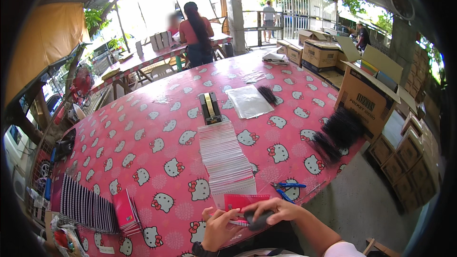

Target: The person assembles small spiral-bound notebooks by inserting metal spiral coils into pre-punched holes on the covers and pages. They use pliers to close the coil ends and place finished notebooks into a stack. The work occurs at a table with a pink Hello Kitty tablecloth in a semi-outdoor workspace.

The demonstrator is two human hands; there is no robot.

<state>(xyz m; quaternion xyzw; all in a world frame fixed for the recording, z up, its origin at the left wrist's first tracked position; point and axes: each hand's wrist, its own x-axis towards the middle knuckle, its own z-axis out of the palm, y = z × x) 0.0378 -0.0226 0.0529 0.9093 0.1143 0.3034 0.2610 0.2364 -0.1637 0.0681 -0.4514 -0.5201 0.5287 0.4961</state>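
Observation:
At the near edge of the table, my left hand (220, 227) holds a small notebook (239, 222) by its side, seen nearly edge-on. My right hand (272, 211) is closed around a smooth dark grey rounded object (258, 220), which is against the notebook; its exact kind cannot be made out. Just beyond my hands lies a red-pink notebook cover (245, 201), partly hidden by my fingers. From there a long overlapping row of white-edged notebook pads (224, 154) runs away from me. Blue-handled cutting pliers (287, 191) lie to the right.
A black tape dispenser (210, 108) stands beyond the pads, beside clear plastic sheets (249, 101). Black spiral coils (339, 131) lie by an open cardboard box (364, 97) at right. Spiral-bound notebooks (88, 204) and pink ones (126, 213) fan out at left. People are farther back.

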